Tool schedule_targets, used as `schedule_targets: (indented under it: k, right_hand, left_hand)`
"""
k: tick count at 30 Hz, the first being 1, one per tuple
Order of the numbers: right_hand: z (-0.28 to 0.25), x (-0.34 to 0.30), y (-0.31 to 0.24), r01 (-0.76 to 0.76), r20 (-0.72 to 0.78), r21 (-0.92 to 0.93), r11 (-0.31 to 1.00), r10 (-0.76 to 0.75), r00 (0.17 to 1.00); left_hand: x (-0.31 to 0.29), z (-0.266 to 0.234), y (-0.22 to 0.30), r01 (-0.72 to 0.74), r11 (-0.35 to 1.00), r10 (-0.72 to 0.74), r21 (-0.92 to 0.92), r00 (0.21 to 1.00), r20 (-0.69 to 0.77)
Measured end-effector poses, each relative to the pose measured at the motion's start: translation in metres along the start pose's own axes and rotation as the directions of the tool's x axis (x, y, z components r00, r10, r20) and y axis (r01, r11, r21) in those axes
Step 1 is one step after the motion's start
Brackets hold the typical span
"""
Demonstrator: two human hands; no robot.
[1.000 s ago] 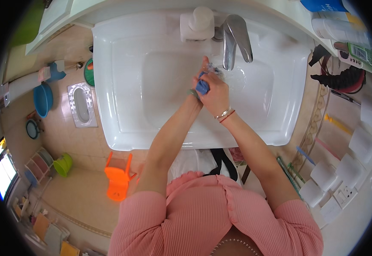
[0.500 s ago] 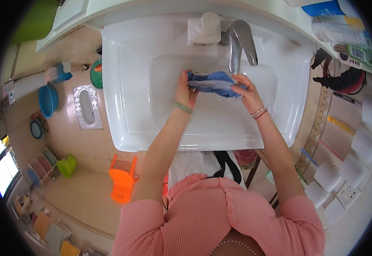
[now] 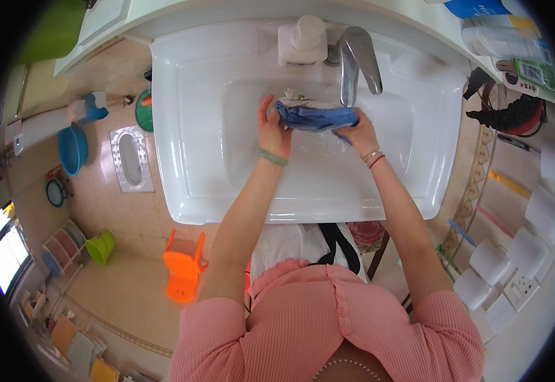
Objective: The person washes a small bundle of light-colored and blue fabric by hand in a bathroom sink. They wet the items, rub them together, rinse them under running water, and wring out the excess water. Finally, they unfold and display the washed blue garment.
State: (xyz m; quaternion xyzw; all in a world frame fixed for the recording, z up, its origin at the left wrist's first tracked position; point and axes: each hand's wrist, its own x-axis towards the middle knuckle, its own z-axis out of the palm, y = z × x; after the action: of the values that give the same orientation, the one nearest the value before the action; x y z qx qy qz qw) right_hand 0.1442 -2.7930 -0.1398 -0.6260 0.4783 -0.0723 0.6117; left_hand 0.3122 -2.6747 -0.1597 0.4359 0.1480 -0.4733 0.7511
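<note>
A wet blue cloth [image 3: 319, 119] is stretched between my hands, low over the bowl of a white sink [image 3: 191, 134]. My left hand [image 3: 272, 132], below a green bangle, holds its left end with the index finger lifted away. At the right end, my right hand [image 3: 362, 135] is closed on the cloth, and a loose flap hangs under its fingers. A crumpled whitish patch [image 3: 295, 97] shows along the far left edge; I cannot tell whether it is part of the cloth. The faucet [image 3: 358, 63] has its spout just beyond the cloth's right half. Water drops lie in the bowl.
A white pump bottle [image 3: 302, 43] stands on the sink's back ledge, left of the faucet. Bottles and packets [image 3: 513, 44] crowd a shelf at the upper right. On the floor to the left are an orange chair [image 3: 184, 267], a blue basin [image 3: 72, 150] and a green bucket [image 3: 100, 247].
The cloth has turned over into a tighter, straighter roll, and the whitish patch has come into sight. My right hand has shifted slightly left and closed more firmly on its end.
</note>
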Motion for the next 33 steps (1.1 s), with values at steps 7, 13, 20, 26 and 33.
schedule_targets:
  k: [7, 13, 20, 26, 33]
  right_hand:
    - [0.016, 0.004, -0.019, 0.355, 0.117, -0.108, 0.928, -0.343, 0.932]
    - [0.043, -0.063, -0.077, 0.448, 0.271, -0.134, 0.884, -0.402, 0.875]
    - [0.067, -0.064, -0.077, 0.467, -0.015, -0.533, 0.705, -0.56, 0.828]
    - [0.045, 0.007, -0.009, 0.191, -0.336, -0.239, 0.952, -0.266, 0.904]
    - [-0.007, 0.012, 0.009, -0.119, -0.127, 0.127, 0.985, 0.135, 0.983]
  left_hand:
    - [-0.018, 0.028, 0.002, 0.61, 0.792, -0.608, 0.006, 0.789, 0.089]
    - [-0.008, 0.044, -0.006, 0.613, 0.788, -0.588, -0.053, 0.775, 0.231]
    - [0.012, 0.045, -0.033, 0.529, 0.846, -0.515, 0.069, 0.775, 0.365]
    - [0.008, 0.051, -0.043, 0.276, 0.915, -0.237, 0.295, 0.958, -0.161]
    - [0.001, 0.027, -0.015, 0.236, 0.963, -0.247, 0.131, 0.967, 0.069]
